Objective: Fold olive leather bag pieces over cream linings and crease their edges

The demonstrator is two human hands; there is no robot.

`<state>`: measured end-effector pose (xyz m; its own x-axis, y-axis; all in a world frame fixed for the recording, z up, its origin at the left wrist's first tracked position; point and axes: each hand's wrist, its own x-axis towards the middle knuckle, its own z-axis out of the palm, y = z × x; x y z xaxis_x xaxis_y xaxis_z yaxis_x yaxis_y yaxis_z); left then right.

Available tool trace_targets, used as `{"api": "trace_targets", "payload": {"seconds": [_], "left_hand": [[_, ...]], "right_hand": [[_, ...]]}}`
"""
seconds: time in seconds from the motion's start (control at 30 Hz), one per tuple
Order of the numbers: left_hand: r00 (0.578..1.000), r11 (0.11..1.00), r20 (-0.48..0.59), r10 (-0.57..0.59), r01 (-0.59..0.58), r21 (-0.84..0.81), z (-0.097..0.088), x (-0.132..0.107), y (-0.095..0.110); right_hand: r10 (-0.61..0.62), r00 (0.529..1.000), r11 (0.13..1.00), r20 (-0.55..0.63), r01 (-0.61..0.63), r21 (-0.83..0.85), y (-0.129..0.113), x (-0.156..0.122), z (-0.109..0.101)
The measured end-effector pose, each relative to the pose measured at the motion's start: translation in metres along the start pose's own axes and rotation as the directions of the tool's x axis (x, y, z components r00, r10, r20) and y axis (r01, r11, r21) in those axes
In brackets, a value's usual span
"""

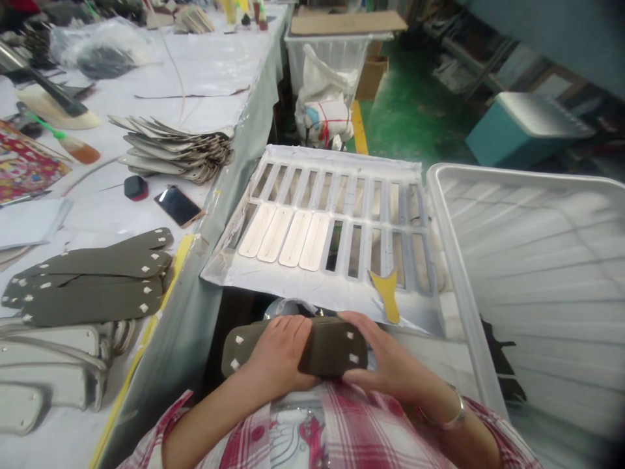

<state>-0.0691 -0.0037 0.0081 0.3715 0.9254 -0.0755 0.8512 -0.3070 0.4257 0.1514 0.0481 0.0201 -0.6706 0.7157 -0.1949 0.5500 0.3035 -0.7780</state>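
Note:
A stack of dark olive, round-ended strips [332, 348] with small pale patches near the ends lies against my body. My left hand [283, 352] is wrapped over the stack's middle, thumb along its near edge. At the right end, my right hand [381, 355] grips the stack between thumb and fingers. Just beyond my hands is a white slotted frame [303, 280]. Several cream round-ended pieces [283, 236] lie in a row over its near slots. A yellow Y-shaped piece [388, 296] rests on the frame's near right part.
On the left table are more olive strips [97, 277], pale padded pieces [49, 365], a phone [178, 205] and a stack of grey pieces [176, 153]. A large translucent bin [537, 260] stands close on the right. Farther off are a lidded teal box [527, 130] and another bin [327, 58].

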Motion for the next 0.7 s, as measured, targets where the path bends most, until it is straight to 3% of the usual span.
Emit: {"api": "trace_targets", "payload": {"seconds": [0.1, 0.2, 0.27, 0.37, 0.7], "left_hand": [[1.0, 1.0, -0.02, 0.011, -0.011, 0.007, 0.002, -0.002, 0.0], [1.0, 0.999, -0.007, 0.008, -0.007, 0.037, 0.002, 0.0, 0.003], [1.0, 0.998, 0.009, -0.004, 0.004, 0.059, 0.002, 0.002, 0.007], [0.999, 0.997, 0.039, -0.011, 0.008, 0.081, 0.003, 0.009, 0.016], [0.995, 0.994, 0.082, 0.059, -0.066, 0.084, 0.021, 0.047, 0.058]], "right_hand": [[0.252, 0.965, 0.94, -0.068, -0.227, 0.253, 0.022, -0.018, -0.003], [0.332, 0.943, 0.799, -0.013, -0.274, 0.536, 0.037, -0.027, 0.008], [0.351, 0.936, 0.734, -0.015, -0.265, 0.625, 0.041, -0.027, 0.016], [0.36, 0.932, 0.72, -0.038, -0.252, 0.647, 0.041, -0.025, 0.02], [0.325, 0.946, 0.785, -0.021, -0.257, 0.564, 0.049, -0.018, 0.012]]}}
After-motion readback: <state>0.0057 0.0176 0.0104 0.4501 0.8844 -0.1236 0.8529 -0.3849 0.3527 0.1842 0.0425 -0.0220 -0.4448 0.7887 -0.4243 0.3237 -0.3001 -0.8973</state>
